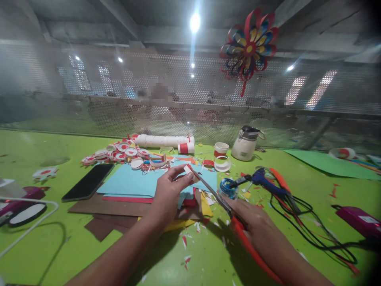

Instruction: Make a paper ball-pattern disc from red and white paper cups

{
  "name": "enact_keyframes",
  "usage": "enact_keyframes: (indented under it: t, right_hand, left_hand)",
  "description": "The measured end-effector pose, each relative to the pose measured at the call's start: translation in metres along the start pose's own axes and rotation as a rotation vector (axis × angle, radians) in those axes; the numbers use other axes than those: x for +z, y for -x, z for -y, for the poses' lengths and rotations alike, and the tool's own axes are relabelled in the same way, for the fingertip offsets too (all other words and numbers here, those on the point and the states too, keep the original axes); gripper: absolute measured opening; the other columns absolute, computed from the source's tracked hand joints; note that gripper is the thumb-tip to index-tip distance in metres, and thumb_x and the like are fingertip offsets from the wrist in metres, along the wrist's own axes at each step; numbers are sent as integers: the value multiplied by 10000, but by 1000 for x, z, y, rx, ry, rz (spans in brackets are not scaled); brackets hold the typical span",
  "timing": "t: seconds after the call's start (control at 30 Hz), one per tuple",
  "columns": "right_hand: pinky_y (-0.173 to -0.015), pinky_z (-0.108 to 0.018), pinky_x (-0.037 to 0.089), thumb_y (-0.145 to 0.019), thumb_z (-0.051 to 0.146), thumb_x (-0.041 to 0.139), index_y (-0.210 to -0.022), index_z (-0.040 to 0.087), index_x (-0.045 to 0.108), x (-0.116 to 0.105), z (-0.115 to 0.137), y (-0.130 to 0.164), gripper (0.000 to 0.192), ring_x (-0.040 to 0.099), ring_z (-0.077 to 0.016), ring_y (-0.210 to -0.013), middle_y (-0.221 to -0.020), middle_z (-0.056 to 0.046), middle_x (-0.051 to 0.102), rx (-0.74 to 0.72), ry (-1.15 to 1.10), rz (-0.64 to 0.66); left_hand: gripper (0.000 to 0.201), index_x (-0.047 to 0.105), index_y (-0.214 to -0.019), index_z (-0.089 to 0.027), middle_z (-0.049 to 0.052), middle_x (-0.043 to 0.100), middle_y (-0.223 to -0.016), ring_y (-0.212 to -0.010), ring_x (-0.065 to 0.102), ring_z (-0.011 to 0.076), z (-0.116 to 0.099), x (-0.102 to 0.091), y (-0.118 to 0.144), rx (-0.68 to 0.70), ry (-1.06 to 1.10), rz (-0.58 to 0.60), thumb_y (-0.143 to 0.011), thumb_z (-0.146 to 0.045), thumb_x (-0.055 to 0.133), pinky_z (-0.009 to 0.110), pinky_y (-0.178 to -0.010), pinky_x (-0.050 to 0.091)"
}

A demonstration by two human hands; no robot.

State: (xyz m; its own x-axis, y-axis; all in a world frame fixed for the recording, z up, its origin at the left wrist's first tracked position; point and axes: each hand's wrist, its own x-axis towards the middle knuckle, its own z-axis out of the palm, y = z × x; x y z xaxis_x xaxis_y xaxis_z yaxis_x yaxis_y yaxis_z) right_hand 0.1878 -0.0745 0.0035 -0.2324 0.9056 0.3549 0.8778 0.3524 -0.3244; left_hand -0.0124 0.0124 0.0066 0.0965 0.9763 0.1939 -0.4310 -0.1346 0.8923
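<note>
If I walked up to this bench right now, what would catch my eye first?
Probably the big red, blue and yellow paper flower hanging on the mesh screen, upper right. Below it, mid-table, the left hand pinches a small white paper piece while the right hand works orange-handled scissors on it, above a stack of coloured paper sheets.

A green table (pixel 44 151) meets perforated mesh wall (pixel 119 91) under ceiling lamp (pixel 195 22).

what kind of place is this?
Probably a paper-craft workbench in a workshop: green table strewn with coloured paper, right hand on scissors, a glue gun, and a paper flower on the mesh screen.
</note>
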Motion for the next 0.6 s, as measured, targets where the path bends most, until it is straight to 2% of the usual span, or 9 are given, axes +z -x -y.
enact_keyframes:
  t: [0.27, 0.37, 0.5, 0.6]
  right_hand:
    - [-833, -366, 530, -831, 192, 528, -1203, 236, 633, -1, 3, -1, 389, 677, -249, -915, -1009, -83, 729, -26, -53, -29]
    - [-860, -378, 517, -839, 205, 526, -1205, 232, 631, -1, 3, -1, 381, 665, -258, -960, -1059, -90, 715, -16, -45, -13]
    - [-867, -391, 509, -863, 222, 499, -1227, 225, 610, 0, 1, -1, 381, 661, -258, -946, -1019, -93, 714, 15, -44, 49]
    - [-873, -406, 503, -854, 197, 488, -1216, 204, 612, 3, -3, -1, 383, 656, -259, -940, -1010, -102, 709, 14, -23, 49]
  left_hand:
    - [317, 696, -957, -160, 109, 715, -1003, -885, 683, 233, -1, 2, 0, -26, 31, -23, -674, -283, 768, 376, -860, 500]
    - [326, 675, -973, -147, 118, 708, -1016, -912, 677, 239, -1, 2, -1, -11, 34, -4, -685, -272, 763, 394, -892, 489]
    - [326, 641, -964, -142, 107, 717, -957, -887, 683, 227, -5, 3, -1, -50, 136, -15, -679, -240, 766, 399, -903, 486]
    - [317, 636, -952, -132, 104, 723, -919, -858, 691, 219, -9, 4, -1, -69, 187, -15, -678, -228, 763, 395, -901, 492]
